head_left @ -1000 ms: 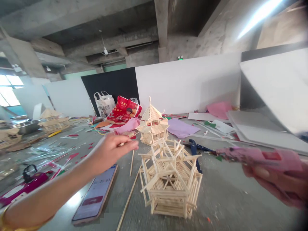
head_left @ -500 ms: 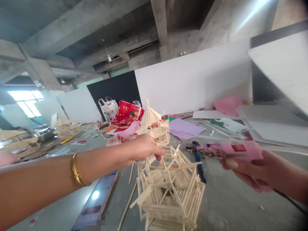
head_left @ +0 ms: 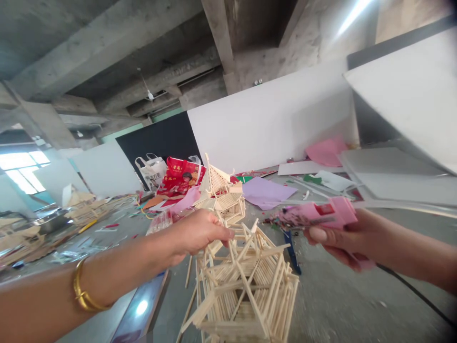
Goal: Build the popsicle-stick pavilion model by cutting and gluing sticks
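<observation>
My left hand [head_left: 202, 233], with a gold bangle [head_left: 83, 290] at the wrist, pinches a thin wooden stick at the top far side of a many-sided wooden stick frame [head_left: 264, 305]. Slanted sticks cross over the frame's open middle. My right hand [head_left: 339, 240] is wrapped round a pink hot glue gun [head_left: 310, 214], whose stained nozzle points left toward the frame, apart from it. Behind the frame stands a stick tower with a pointed roof [head_left: 218, 178]. My fingertips partly hide where the pinched stick ends.
A phone [head_left: 143, 305] lies left of the frame, beside loose sticks [head_left: 187, 305]. A blue-handled tool [head_left: 293, 252] lies to its right. Purple paper [head_left: 267, 193], a red bag [head_left: 182, 176] and white boards [head_left: 396, 171] are farther back. The gun's cord [head_left: 417, 290] trails right.
The glue gun has moved left, nearer the frame. My left hand keeps its pinch at the frame's top. The whole view has shifted slightly.
</observation>
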Available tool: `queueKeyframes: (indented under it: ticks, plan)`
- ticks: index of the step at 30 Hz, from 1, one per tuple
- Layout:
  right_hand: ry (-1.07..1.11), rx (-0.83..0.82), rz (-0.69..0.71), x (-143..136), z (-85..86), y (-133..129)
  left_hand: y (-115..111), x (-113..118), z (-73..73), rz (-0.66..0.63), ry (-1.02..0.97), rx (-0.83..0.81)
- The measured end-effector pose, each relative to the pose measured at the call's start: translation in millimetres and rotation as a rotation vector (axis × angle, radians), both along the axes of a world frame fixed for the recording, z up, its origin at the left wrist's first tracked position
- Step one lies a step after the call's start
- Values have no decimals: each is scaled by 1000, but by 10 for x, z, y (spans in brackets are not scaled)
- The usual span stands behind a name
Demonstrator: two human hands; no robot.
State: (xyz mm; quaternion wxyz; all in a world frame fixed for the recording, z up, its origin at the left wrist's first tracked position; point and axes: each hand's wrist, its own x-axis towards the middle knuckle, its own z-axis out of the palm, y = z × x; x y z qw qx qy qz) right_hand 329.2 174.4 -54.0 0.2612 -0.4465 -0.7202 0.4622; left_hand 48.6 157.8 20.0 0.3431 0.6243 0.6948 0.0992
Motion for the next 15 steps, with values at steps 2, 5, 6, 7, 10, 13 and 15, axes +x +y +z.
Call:
queueKeyframes:
  ticks: [2, 5, 6, 7, 10, 13, 15]
  plan:
    - [70, -25, 63, -119, 172, 75, -11, 9, 2, 12, -7, 2]
    - [204, -107, 136, -304, 339, 246, -29, 15, 9, 21, -18, 17]
    - [239, -135, 162, -362, 368, 304, -35, 15, 12, 26, -23, 19]
    - [266, -163, 187, -417, 388, 355, -40, 13, 14, 30, -29, 18]
    - [274, -225, 243, -561, 403, 462, -40, 2, 13, 36, -48, 5]
    - [209, -224, 273, -666, 374, 520, -22, -14, -2, 12, -57, -14]
    - [177, -208, 275, -708, 344, 555, -11, -24, -11, 4, -43, -5]
